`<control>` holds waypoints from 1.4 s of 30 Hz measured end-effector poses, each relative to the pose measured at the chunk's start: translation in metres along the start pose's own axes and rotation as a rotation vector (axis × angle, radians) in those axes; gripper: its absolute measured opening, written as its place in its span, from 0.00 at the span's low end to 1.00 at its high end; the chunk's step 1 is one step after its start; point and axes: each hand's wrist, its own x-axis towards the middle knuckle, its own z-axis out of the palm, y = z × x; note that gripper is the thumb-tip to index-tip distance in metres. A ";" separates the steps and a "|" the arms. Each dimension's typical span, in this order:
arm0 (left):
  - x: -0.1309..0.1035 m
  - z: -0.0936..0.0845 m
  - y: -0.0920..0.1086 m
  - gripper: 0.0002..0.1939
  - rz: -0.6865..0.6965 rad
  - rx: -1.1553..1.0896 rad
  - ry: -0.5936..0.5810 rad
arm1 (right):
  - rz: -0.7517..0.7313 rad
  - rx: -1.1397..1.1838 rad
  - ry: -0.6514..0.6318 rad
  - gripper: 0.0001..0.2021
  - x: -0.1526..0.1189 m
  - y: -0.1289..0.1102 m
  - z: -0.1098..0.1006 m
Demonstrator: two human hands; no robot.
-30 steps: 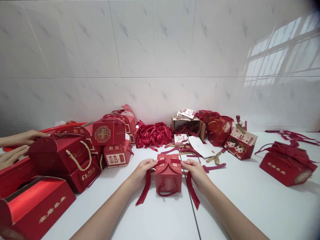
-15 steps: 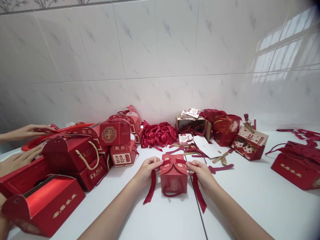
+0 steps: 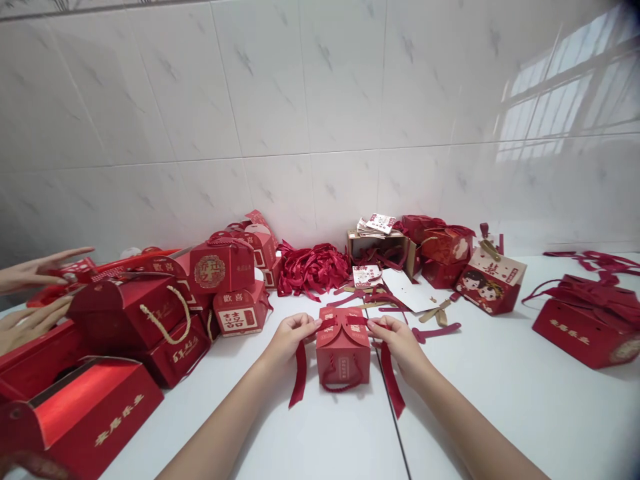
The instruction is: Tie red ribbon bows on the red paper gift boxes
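In front of me a small red gift box (image 3: 343, 360) stands upright on the white table, its top flaps folded together and a rope handle hanging down its front. A dark red ribbon (image 3: 357, 321) runs through the slots in its top, with a loose tail on each side. My left hand (image 3: 295, 331) pinches the ribbon at the box's left edge, and one tail (image 3: 299, 377) dangles below the fingers. On the opposite side my right hand (image 3: 393, 335) pinches the ribbon's other end, its tail hanging over the table seam.
A heap of red ribbons (image 3: 314, 269) lies by the wall. Stacked red boxes (image 3: 223, 267) crowd the left, where another person's hands (image 3: 37, 273) work. A cardboard box (image 3: 413, 257) with cards on top, ribbon scraps and finished-looking boxes (image 3: 583, 327) stand to the right.
My view has shifted slightly to the right. Both my hands keep their pinch on the ribbon, with the box between them. The other person's upper hand has lifted, its fingers now stretched out.
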 end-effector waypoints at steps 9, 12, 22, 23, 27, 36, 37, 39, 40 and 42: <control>0.001 0.000 -0.003 0.24 -0.003 0.009 0.029 | -0.014 -0.018 0.008 0.23 0.000 0.000 0.000; 0.000 0.001 -0.003 0.24 -0.014 -0.008 0.024 | -0.011 -0.020 0.003 0.22 0.000 0.000 0.000; -0.002 0.003 0.000 0.26 -0.033 -0.020 0.038 | -0.005 -0.017 -0.001 0.21 0.000 0.001 0.001; -0.001 0.003 0.000 0.25 -0.037 -0.016 0.040 | -0.005 -0.018 0.000 0.21 0.000 0.001 0.001; -0.001 0.001 0.000 0.24 -0.070 -0.008 0.038 | -0.001 -0.027 0.005 0.20 0.000 0.000 0.001; 0.003 -0.002 -0.001 0.25 -0.041 0.004 0.079 | -0.022 -0.020 0.001 0.22 0.002 -0.002 0.002; 0.004 -0.002 0.000 0.26 -0.039 0.002 0.082 | -0.024 -0.020 0.003 0.23 0.002 -0.002 0.003; 0.005 -0.001 0.000 0.27 -0.035 -0.002 0.086 | -0.031 -0.024 0.015 0.23 0.003 -0.002 0.004; 0.006 -0.001 0.000 0.27 -0.033 -0.004 0.088 | -0.036 -0.029 0.023 0.24 0.003 -0.003 0.004; 0.006 -0.001 0.000 0.27 -0.029 -0.005 0.093 | -0.047 -0.043 0.040 0.24 0.003 -0.003 0.004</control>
